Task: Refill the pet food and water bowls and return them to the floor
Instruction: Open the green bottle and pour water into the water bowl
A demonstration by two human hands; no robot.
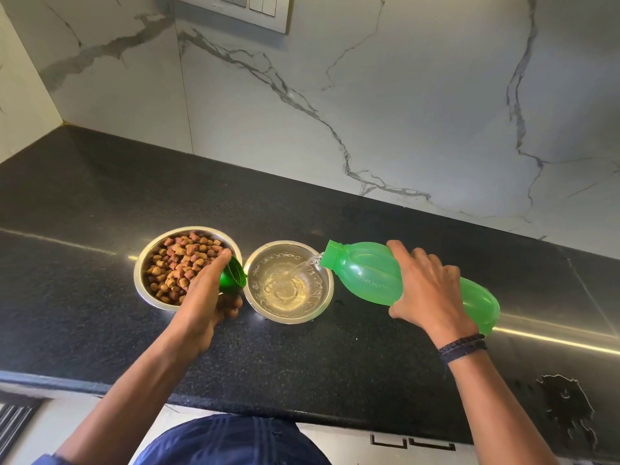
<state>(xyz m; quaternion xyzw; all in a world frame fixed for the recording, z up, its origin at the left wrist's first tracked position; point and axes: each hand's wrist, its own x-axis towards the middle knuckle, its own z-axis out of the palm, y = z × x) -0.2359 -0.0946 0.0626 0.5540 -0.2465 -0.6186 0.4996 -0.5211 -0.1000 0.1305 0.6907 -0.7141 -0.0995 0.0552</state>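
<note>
The water step is under way; the right hand [432, 290] grips the tilted bottle [412, 283], pouring into the water bowl [288, 281] on the bench [100, 203]; the left hand [204, 290] holds the cap [233, 276] over the filled food bowl [184, 263] beside it; next, judging by level, right the bottle, recap, then carry both bowls to the floor.
</note>
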